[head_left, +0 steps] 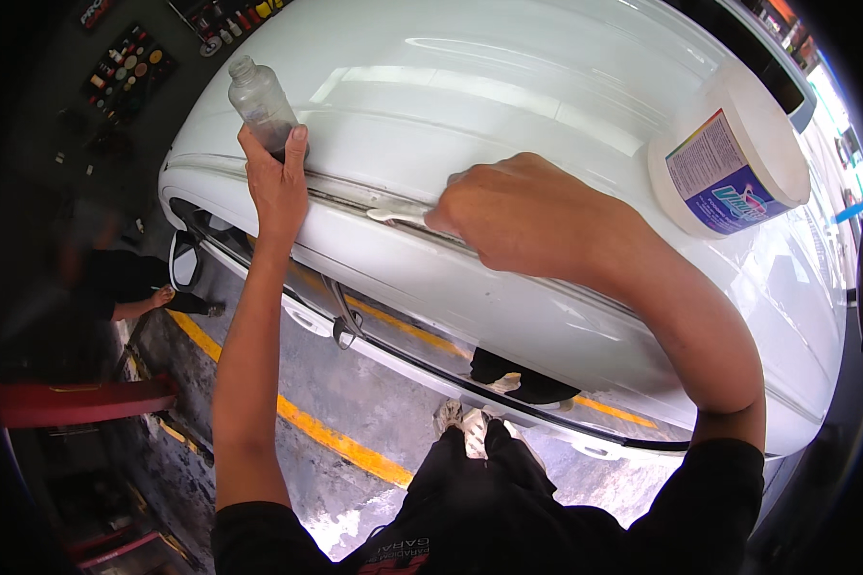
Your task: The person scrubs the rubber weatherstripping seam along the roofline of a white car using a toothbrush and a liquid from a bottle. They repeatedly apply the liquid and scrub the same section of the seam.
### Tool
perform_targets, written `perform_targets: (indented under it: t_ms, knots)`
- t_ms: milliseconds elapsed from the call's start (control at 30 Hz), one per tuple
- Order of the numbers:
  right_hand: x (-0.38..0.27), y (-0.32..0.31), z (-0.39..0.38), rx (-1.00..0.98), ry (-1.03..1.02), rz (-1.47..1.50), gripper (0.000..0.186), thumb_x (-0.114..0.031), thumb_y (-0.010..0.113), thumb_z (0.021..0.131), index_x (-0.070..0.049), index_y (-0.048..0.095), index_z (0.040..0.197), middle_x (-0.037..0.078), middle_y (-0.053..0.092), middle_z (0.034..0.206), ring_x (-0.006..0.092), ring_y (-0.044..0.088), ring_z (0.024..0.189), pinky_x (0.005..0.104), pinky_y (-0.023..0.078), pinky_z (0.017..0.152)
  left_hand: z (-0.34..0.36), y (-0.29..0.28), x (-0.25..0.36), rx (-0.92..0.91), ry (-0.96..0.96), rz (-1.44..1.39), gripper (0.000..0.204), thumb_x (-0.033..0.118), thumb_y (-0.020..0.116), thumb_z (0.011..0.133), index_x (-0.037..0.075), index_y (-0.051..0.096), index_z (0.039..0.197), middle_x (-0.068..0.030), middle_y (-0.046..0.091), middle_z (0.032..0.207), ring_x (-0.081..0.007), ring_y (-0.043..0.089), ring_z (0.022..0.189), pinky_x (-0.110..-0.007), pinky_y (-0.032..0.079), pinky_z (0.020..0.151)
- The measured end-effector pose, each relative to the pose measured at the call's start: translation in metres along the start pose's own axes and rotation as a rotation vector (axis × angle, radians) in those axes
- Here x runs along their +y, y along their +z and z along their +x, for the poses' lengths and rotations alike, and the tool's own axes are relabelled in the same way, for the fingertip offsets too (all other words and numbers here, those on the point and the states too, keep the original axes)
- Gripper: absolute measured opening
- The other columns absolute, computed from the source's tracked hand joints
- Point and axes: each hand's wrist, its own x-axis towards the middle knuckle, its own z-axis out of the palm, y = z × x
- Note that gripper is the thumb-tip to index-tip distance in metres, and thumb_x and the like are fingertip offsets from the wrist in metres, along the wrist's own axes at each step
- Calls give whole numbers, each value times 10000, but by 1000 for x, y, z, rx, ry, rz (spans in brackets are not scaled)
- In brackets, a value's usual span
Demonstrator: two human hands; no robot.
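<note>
In the head view, the left hand [280, 192] is gripping a clear bottle [262, 101] at upper left. The right hand [523, 216], fingers curled, is holding a slim white tool [385, 215] at a roof groove [338, 199], mid-frame. A white tub [724, 168] is resting upper right.

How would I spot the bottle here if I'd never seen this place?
Find the white car roof, then the left hand toward its left end. That hand holds the bottle: see-through, capless, dark inside its lower part, and much slimmer than the wide white tub.
</note>
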Motion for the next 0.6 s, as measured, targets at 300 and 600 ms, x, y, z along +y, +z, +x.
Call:
perform_targets:
  t_ms: [300, 600]
  knots:
    - [-7, -10, -26, -71, 78, -106, 241, 47, 567, 849, -28, 728, 1013, 162, 708, 917, 341, 721, 904, 462, 569, 769, -2, -1, -8, -2, 36, 3, 696, 473, 647, 1037, -15, 380, 1454, -223, 653, 1190, -325, 640, 1077, -423, 483, 987]
    - [13, 7, -58, 129, 52, -9, 155, 10, 626, 887, -42, 735, 984, 130, 713, 849, 313, 719, 884, 440, 559, 791, -1, 3, 0, -1, 32, 5, 727, 496, 642, 1034, -6, 372, 1484, -227, 644, 1234, -335, 640, 1114, -424, 480, 1014]
